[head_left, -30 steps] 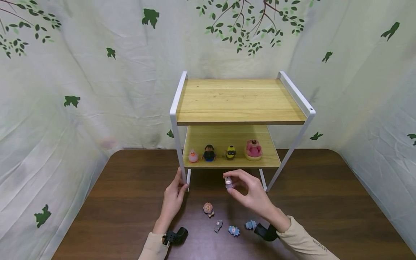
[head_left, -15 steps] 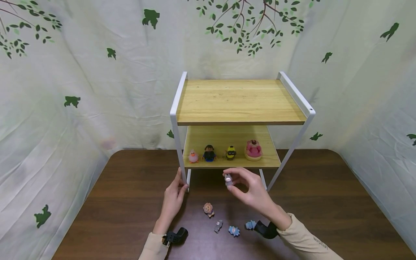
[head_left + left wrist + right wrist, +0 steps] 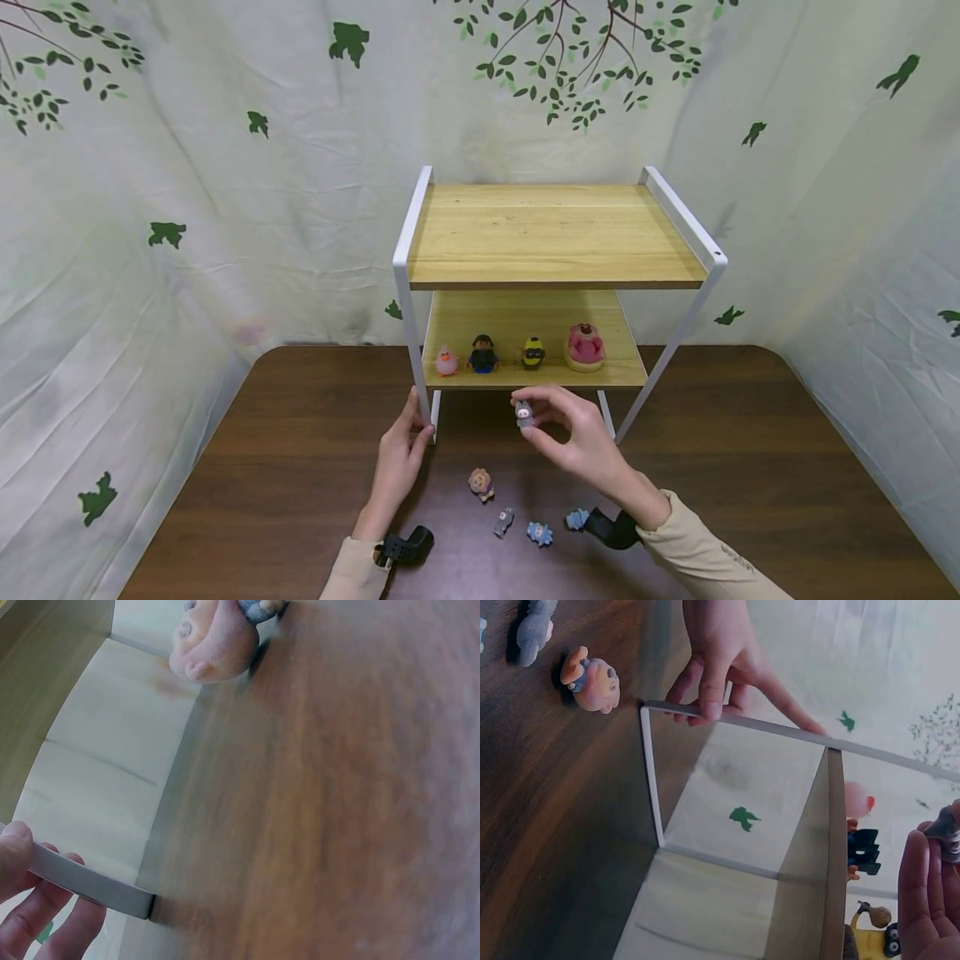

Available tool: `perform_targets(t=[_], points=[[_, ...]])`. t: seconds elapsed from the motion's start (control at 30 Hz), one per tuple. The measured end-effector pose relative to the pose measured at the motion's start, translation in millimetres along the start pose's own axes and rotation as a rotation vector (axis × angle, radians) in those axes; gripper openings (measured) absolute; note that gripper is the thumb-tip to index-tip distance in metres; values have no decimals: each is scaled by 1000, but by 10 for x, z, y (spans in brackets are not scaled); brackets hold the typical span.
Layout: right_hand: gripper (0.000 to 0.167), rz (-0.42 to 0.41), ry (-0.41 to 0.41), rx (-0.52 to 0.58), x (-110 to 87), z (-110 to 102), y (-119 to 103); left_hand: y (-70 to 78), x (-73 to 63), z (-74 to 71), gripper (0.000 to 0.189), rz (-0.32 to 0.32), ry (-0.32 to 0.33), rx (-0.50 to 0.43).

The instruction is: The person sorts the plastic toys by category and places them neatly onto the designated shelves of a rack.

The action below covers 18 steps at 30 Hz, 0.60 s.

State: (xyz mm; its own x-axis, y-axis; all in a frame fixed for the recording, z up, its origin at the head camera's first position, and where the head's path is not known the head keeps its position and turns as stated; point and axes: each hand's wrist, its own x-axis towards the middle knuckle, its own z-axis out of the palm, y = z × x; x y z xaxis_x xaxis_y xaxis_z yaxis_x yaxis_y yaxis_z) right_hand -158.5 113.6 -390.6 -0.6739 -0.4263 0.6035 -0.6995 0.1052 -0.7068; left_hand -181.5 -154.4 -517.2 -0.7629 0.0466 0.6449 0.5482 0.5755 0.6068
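Note:
My right hand [image 3: 581, 433] pinches a small grey figurine with a pale face [image 3: 523, 414] between thumb and fingertips, in front of the lower board of a two-tier shelf [image 3: 555, 237]. My left hand [image 3: 401, 454] holds the shelf's white front left leg [image 3: 97, 885], thumb on one side and fingers on the other in the left wrist view. On the lower board stand a pink duck figure [image 3: 446, 361], a dark-clothed figure [image 3: 483, 355], a yellow and black figure [image 3: 532, 353] and a pink bear [image 3: 585, 347]. The grey figurine shows only partly at the right wrist view's edge.
On the brown table [image 3: 300, 467] before the shelf lie an orange-maned figurine [image 3: 481, 483], a grey one [image 3: 504, 522] and two blue ones, the middle blue figurine [image 3: 540, 533] and the right blue figurine [image 3: 577, 519] beside the right wrist's black camera [image 3: 611, 530]. A leaf-printed curtain [image 3: 225, 183] hangs behind.
My right hand has shifted slightly to the left and up with the grey figurine, whose face shows more plainly. The left hand stays on the leg.

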Motion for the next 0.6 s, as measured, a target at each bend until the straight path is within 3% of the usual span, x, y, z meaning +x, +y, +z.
perform_targets(t=[0.33,0.57,0.6], points=[[38,-4,-4,21,22,-11,-9,23,4,-14,93,-17,-7,-41],[36,-45,-3,21,54,-30,-17,-1,-2,3,94,32,3,-93],[36,-47,-2,18,60,-32,-24,49,11,-8,96,39,11,-99]])
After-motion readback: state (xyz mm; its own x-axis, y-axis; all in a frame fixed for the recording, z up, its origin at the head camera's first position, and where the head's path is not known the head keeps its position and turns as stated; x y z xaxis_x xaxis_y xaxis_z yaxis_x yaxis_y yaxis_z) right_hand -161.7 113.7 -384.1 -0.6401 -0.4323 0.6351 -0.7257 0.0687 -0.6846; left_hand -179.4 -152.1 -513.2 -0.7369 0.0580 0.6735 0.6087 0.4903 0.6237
